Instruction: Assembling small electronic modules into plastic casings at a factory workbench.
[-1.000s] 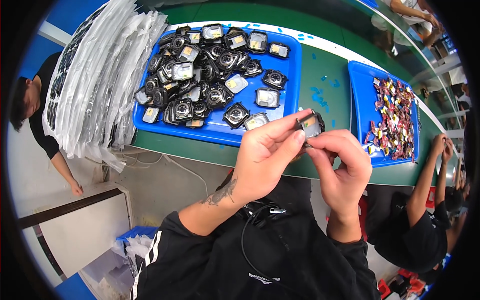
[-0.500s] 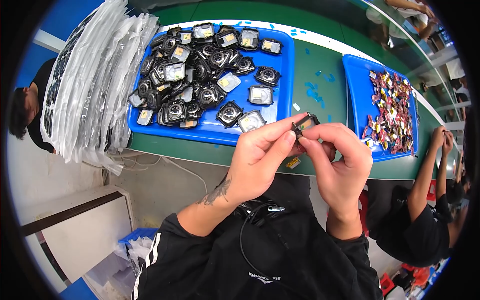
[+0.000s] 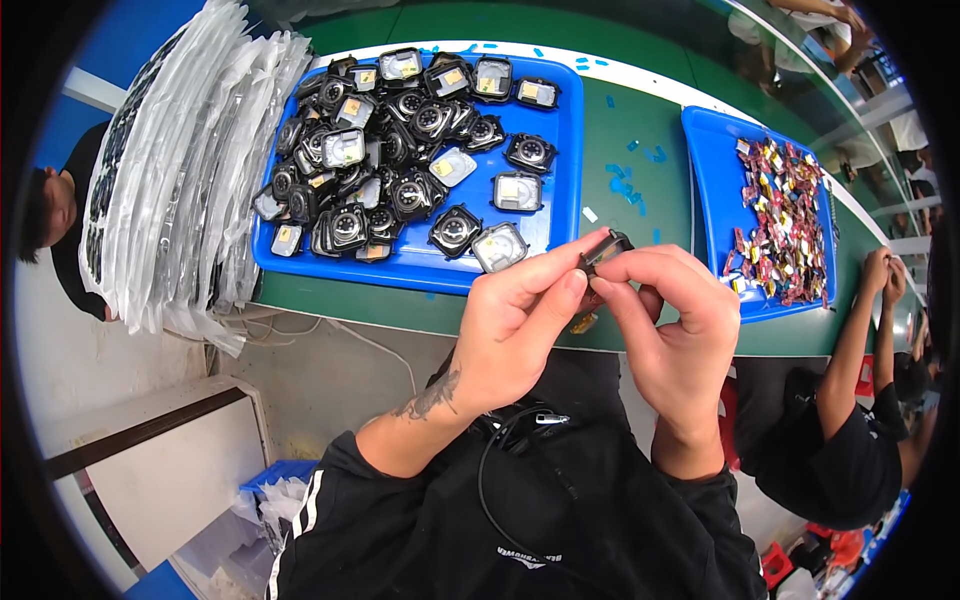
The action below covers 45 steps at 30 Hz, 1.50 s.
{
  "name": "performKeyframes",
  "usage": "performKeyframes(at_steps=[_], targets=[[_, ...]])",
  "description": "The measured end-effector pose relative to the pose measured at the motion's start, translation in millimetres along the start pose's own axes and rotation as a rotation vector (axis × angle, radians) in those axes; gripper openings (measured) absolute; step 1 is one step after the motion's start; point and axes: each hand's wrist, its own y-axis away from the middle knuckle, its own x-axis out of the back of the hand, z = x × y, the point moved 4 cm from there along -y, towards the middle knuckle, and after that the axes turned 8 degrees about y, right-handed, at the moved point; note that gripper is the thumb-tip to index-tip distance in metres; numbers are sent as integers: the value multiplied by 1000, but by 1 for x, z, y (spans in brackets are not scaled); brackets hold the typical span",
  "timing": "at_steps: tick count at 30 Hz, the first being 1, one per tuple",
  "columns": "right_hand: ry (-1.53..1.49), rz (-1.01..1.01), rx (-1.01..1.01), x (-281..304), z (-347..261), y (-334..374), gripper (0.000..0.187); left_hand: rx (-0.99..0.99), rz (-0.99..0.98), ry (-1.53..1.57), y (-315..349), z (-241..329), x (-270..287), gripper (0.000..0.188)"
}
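Between my two hands, above the front edge of the green bench, is a black smartwatch case, tilted so its side faces me. My left hand pinches its left side between thumb and fingers. From the right, my right hand closes on the same case with thumb and forefinger; its other fingers are curled. Fingertips cover much of the case. Behind my left hand a blue tray holds a heap of similar black watch cases. A small yellow piece lies at the bench edge below my hands, partly hidden.
On the right, another blue tray carries many small red, yellow and white parts. Blue film scraps lie on the green bench. Plastic-wrapped stacks stand at left. A person sits at right, another person at left.
The watch case has tilted more edge-on between my fingers. My hands have barely shifted, and the whole view has moved slightly.
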Motion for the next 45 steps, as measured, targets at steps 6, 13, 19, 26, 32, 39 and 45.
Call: performKeyframes(at_steps=[6,13,19,26,32,39,45], targets=[[131,-28,7,2,-4,-3,16,-13,-9,-7,2,-6,3,38],[106,89,33,12,4,-4,34,28,-22,59,6,0,-6,37],[-170,-65,-203,-1,24,2,35,2,-21,-36,8,-12,-4,37],[-386,-107,-212,-2,36,1,39,64,90,246,7,-20,-6,40],[-605,-117,-367,1,38,18,31,-121,107,201,-3,-2,-2,38],[-606,-69,-304,-1,33,22,20,-305,26,27,-3,8,0,35],[-869,-80,-336,-3,33,23,13,-434,-86,-492,3,29,5,31]])
